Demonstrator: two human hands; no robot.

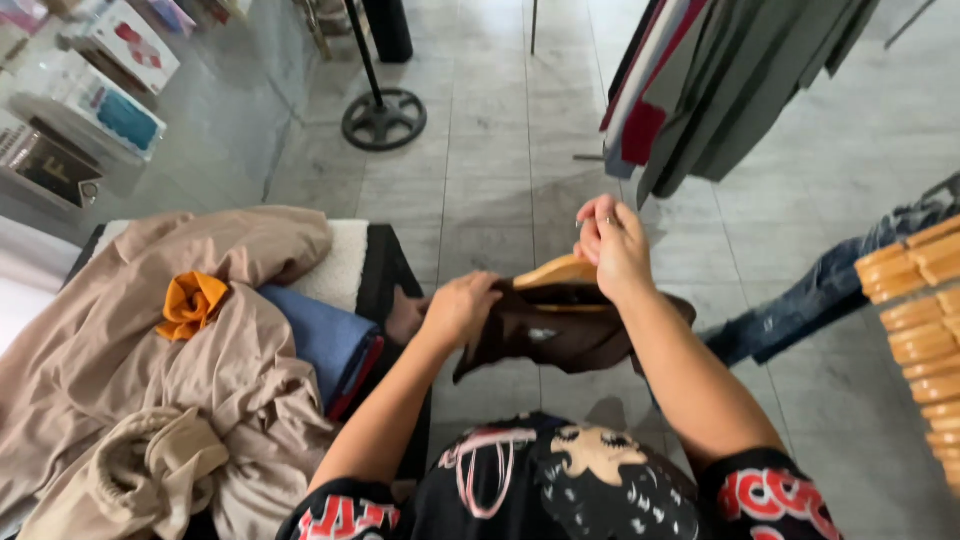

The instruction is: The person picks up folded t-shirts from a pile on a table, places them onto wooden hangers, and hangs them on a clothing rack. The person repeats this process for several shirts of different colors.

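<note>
A: Item one, in hand?
B: Dark brown garment, draped on a wooden hanger, held over the tiled floor in front of the person's chest.

A: Hands?
B: Left hand closed on the garment's left edge, fingers curled into the cloth. Right hand closed round the hanger's top at the hook, fingertips pinched; the hook itself is mostly hidden.

A: Orientation?
B: Hanger's long axis runs left to right, tilted up toward the right hand. The garment hangs below and between both hands; the right sits higher and farther, the left lower and nearer.

A: Surroundings?
B: Left: bench with beige clothing heap, orange cloth, blue folded fabric. Far right: hanging garments. Right edge: row of wooden hangers, jeans.
</note>
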